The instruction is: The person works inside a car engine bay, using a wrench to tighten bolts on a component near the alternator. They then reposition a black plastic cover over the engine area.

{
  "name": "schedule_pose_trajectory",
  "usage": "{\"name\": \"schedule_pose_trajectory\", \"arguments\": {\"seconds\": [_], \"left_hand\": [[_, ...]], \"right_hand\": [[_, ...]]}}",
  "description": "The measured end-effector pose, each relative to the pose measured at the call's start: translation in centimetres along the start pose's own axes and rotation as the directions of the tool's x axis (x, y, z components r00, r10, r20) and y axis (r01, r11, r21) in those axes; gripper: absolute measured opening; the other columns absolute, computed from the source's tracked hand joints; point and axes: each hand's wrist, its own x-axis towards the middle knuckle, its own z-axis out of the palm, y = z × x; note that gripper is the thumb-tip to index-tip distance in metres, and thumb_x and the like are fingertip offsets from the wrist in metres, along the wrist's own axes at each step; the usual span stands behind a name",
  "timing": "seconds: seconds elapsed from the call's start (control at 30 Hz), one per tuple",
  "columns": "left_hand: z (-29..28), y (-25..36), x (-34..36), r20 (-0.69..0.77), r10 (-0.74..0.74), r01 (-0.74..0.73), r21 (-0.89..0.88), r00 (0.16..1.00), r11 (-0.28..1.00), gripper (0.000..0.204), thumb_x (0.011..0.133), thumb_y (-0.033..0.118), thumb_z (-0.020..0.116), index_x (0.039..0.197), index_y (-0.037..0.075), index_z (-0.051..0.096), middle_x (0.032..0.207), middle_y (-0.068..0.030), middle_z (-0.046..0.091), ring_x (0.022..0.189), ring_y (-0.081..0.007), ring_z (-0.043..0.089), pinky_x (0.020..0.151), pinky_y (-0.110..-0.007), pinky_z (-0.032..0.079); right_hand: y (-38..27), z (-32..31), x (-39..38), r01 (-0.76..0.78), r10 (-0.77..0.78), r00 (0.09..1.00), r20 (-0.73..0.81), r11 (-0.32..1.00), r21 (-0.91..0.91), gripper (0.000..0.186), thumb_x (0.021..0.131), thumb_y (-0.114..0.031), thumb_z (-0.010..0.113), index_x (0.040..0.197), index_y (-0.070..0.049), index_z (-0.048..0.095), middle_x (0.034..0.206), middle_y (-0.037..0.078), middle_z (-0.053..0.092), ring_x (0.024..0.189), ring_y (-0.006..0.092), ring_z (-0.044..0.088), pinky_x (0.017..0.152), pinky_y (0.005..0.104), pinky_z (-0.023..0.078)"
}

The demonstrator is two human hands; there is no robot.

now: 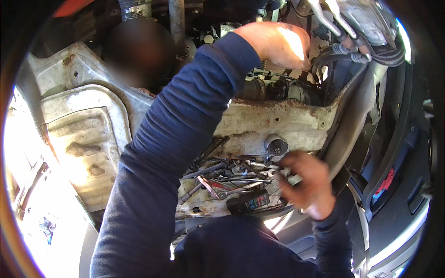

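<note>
The left hand [278,44], in a dark blue sleeve, reaches up among black rubber hoses [343,51]; its fingers curl inward, but what they hold I cannot tell. The right hand [308,185] is closed over the right end of a pile of thin shiny metal wrenches [232,178], their long axes mostly left-right, on a rusty whitish metal panel [273,123]. Just left of this grip lies a small black tester [250,202].

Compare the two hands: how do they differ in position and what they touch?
The left hand reaches high into the engine bay by the black hoses, sunlit; the right hand sits low in shade at the pile of wrenches. The left arm is stretched out, the right bent. Both wear dark blue sleeves.
</note>
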Motion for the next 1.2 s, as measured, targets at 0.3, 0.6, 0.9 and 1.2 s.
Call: {"name": "schedule_pose_trajectory", "arguments": {"seconds": [0.3,0.6,0.9,1.2], "left_hand": [[3.5,-5.0,-1.4,0.085,0.219,0.155,-0.932,0.972,-0.328,0.022,0.099,0.016,0.055,0.081,0.005,0.063,0.068,-0.0086,0.058,0.058,-0.0222,0.057,0.051,-0.038,0.046],[1.4,-3.6,-1.5,0.103,0.222,0.054,-0.975,0.970,0.218,0.030,0.102,0.026,0.052,0.089,0.003,0.066,0.077,-0.0146,0.063,0.068,-0.0286,0.062,0.059,-0.041,0.050],[3.1,4.2,0.3,-0.502,0.222,-0.375,-0.226,0.836,0.899,0.034,0.087,0.041,0.071,0.084,0.007,0.072,0.072,-0.0205,0.064,0.071,-0.0386,0.069,0.066,-0.044,0.057],[3.8,6.3,0.6,-0.724,0.404,-0.531,0.061,0.559,0.845,0.041,0.077,0.053,0.076,0.080,0.012,0.067,0.071,-0.0061,0.065,0.069,-0.0284,0.071,0.059,-0.043,0.056]], "right_hand": [[0.7,7.0,-2.2,0.028,-0.107,0.964,-0.244,0.950,-0.309,0.023,0.079,-0.008,0.075,0.101,-0.004,0.069,0.098,0.011,0.069,0.080,0.0274,0.068,0.069,0.0391,0.054],[2.1,7.1,-2.8,-0.012,-0.048,0.986,-0.160,0.935,-0.355,0.023,0.080,-0.009,0.078,0.101,-0.005,0.068,0.094,0.011,0.068,0.078,0.0286,0.067,0.070,0.0388,0.054],[5.9,-2.9,6.8,-0.054,-0.252,0.864,-0.436,0.815,-0.577,0.020,0.093,-0.002,0.063,0.113,0.001,0.065,0.101,0.019,0.067,0.098,0.0367,0.065,0.086,0.0420,0.050],[8.3,-1.1,23.7,0.485,-0.524,0.824,0.217,0.453,-0.748,0.027,0.088,-0.010,0.064,0.115,-0.005,0.067,0.110,0.014,0.065,0.098,0.0304,0.066,0.084,0.0389,0.052]]}}
